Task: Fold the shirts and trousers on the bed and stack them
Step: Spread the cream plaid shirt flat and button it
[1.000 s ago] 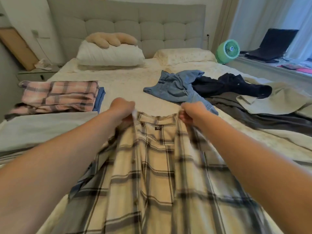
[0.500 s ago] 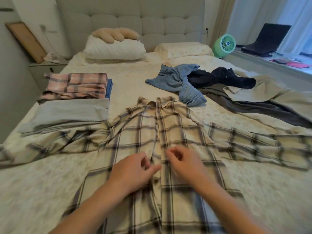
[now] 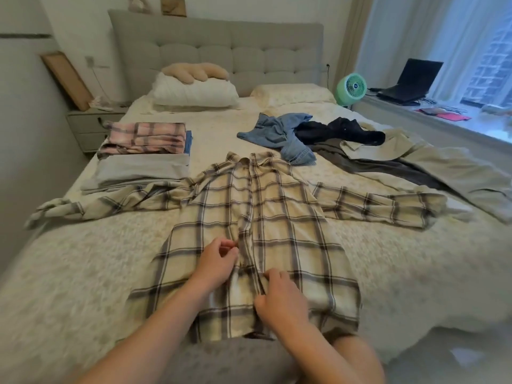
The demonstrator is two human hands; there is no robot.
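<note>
Head view: both hands' fingers pinch soft cream plaid shirt (image 3: pixel 277 217) placket; left hand (image 3: pixel 217 263), right hand (image 3: pixel 279 296).

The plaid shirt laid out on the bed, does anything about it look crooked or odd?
Mostly flat, collar away from the person, sleeves spread. The plaid shirt has its front placket bunched where the left hand and right hand pinch it, and its left sleeve lies crumpled against the grey folded pile.

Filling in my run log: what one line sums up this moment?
step: buttoning/aligning placket | plaid shirt: flat, sleeves spread | left hand: pinching placket | right hand: pinching placket | folded stack: far left
</note>
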